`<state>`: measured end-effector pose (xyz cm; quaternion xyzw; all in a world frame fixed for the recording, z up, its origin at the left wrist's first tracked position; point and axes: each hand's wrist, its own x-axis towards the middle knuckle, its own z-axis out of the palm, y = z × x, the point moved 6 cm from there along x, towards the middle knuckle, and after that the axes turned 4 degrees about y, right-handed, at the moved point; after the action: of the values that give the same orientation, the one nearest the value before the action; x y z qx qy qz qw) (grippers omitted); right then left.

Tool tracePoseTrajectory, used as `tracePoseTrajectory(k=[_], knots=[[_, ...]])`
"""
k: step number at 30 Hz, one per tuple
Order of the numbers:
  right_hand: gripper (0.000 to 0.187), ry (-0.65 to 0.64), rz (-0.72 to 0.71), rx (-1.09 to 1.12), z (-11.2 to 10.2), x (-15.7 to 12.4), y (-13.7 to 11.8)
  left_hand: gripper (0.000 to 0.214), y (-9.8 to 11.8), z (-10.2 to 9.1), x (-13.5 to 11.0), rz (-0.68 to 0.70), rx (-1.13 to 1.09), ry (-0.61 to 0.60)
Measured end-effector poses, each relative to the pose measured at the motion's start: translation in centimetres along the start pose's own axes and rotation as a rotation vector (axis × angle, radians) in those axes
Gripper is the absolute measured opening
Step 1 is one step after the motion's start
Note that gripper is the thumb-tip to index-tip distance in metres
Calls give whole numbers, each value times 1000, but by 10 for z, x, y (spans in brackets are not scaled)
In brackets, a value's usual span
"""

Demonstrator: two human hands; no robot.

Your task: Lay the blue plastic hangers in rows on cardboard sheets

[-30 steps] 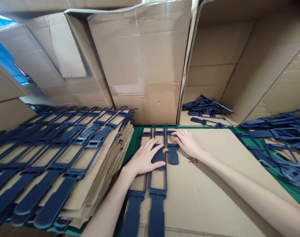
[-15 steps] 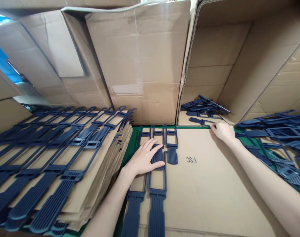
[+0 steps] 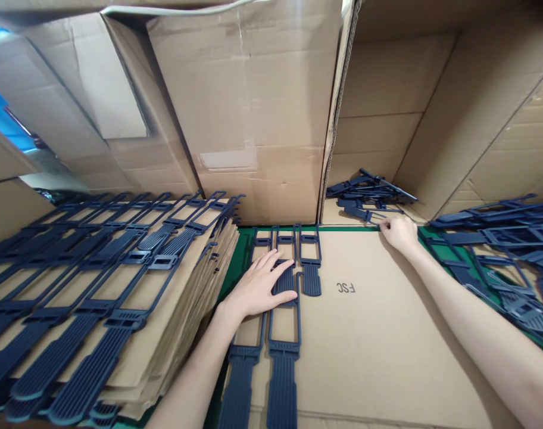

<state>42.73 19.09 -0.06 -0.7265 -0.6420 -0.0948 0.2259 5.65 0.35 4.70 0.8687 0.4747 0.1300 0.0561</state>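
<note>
My left hand (image 3: 256, 287) lies open, fingers spread, over a row of dark blue plastic frame pieces on a cardboard sheet (image 3: 365, 345). Under its fingers a ribbed piece (image 3: 284, 286) is partly hidden. Just right of the thumb lies a short ribbed piece (image 3: 311, 280). Two longer ribbed pieces, one of them this piece (image 3: 283, 381), reach toward the sheet's near edge. At the sheet's far edge my right hand (image 3: 400, 234) is closed in a pinch at the thin end of a dark blue plastic piece (image 3: 357, 213); the fingertips hide the contact.
A stack of cardboard sheets (image 3: 182, 333) on the left carries rows of similar pieces. Behind the right hand, an open cardboard box (image 3: 387, 89) holds a small pile of pieces (image 3: 370, 187). More loose pieces (image 3: 512, 238) lie heaped at right, on a green surface (image 3: 436, 238).
The piece at my right hand has shifted slightly and tilted, its far end now against the pile. My right hand moved a little left; my left hand has stayed put.
</note>
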Motion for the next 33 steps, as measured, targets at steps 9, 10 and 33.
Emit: tracePoseTrajectory(k=[9,10,33], knots=[[35,429,24,319,-37,-9,-4,69,2,-1,0,-4,19,-19],[34,521,26,405,-45,-11,-5,69,2,-1,0,-5,22,-21],[24,388,-606,754,-170,-95,-185,27,28,-27,6,-90,-794,386]])
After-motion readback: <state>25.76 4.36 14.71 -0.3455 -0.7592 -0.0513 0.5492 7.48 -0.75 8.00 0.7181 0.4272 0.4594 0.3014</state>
